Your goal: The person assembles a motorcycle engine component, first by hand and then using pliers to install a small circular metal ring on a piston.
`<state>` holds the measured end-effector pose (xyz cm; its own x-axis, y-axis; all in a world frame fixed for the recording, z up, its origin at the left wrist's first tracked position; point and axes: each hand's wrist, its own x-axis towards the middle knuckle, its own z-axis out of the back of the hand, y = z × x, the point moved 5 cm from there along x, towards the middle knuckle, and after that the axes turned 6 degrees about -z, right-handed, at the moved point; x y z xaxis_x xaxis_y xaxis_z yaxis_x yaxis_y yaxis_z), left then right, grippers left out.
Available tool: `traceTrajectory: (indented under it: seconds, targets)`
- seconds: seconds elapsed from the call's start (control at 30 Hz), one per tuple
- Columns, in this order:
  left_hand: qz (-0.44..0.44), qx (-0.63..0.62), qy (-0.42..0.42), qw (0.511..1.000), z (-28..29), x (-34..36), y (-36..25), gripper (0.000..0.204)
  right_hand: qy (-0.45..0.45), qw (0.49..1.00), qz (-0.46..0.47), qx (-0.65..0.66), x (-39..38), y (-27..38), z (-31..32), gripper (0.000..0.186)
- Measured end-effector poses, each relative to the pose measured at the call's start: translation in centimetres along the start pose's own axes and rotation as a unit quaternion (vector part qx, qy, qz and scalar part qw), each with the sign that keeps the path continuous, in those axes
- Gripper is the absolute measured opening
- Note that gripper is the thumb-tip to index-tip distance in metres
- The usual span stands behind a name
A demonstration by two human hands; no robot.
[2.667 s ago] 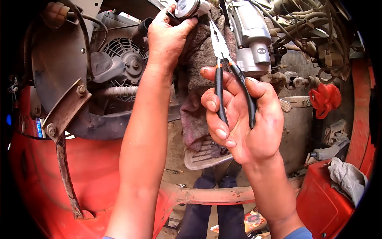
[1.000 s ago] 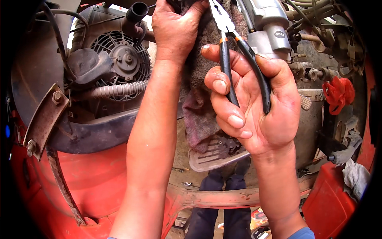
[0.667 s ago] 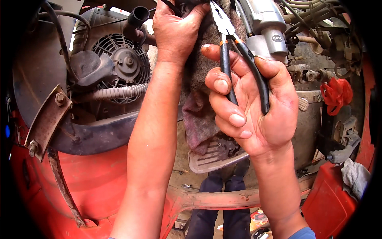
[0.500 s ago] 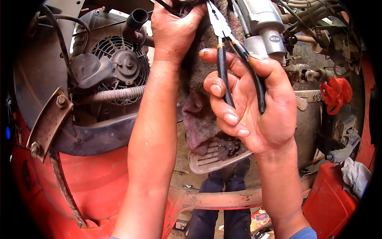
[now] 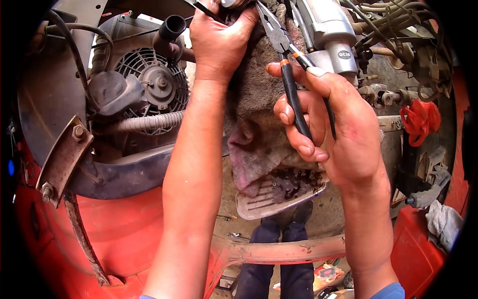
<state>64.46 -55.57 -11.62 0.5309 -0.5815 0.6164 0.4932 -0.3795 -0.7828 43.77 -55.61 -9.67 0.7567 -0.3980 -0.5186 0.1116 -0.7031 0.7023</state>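
My right hand (image 5: pixel 343 114) holds long-nosed pliers (image 5: pixel 280 41) with black handles and orange bands. Their nose points up and to the left, and the jaw tips come close to my left thumb. The fingers wrap one handle; the thumb lies along the other. My left hand (image 5: pixel 219 45) is closed at the top edge, beside a shiny rounded metal part (image 5: pixel 235 3). A dark, thin bar (image 5: pixel 208 11) crosses at its fingers. What this hand grips is mostly hidden. A dirty grey-brown cloth (image 5: pixel 259 94) hangs below and between both hands.
A ribbed tray (image 5: pixel 254 205) with dark stains sits under the cloth. A round fan (image 5: pixel 158 82) is at left, near a bolted bracket (image 5: pixel 64 154). A silver cylindrical unit (image 5: pixel 326 25) stands at upper right, and a red plastic bag (image 5: pixel 420 122) hangs farther right. A red frame bar (image 5: pixel 289 250) crosses below.
My right hand has turned and shifted right, bringing its fingers closer around the handles. The pliers have rolled, and their handles lie farther right. My left hand stays nearly in place.
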Motion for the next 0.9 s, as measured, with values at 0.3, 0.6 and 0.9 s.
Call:
traceTrajectory:
  seconds: [0.3,0.6,0.9]
  targets:
    - [-0.011,0.071,-0.001,0.997,0.0,-0.2,-0.2,0.043,-0.062,0.980,0.026,-0.189,-0.3,0.9,0.8,0.052]
    - [0.019,-0.051,-0.001,0.999,0.3,-0.7,1.6,0.055,0.033,0.983,-0.001,-0.180,0.5,-0.2,1.2,0.054]
    - [0.024,-0.093,0.010,0.995,-0.1,-0.3,1.2,0.051,0.045,0.995,0.052,-0.072,-0.1,-0.7,2.6,0.062]
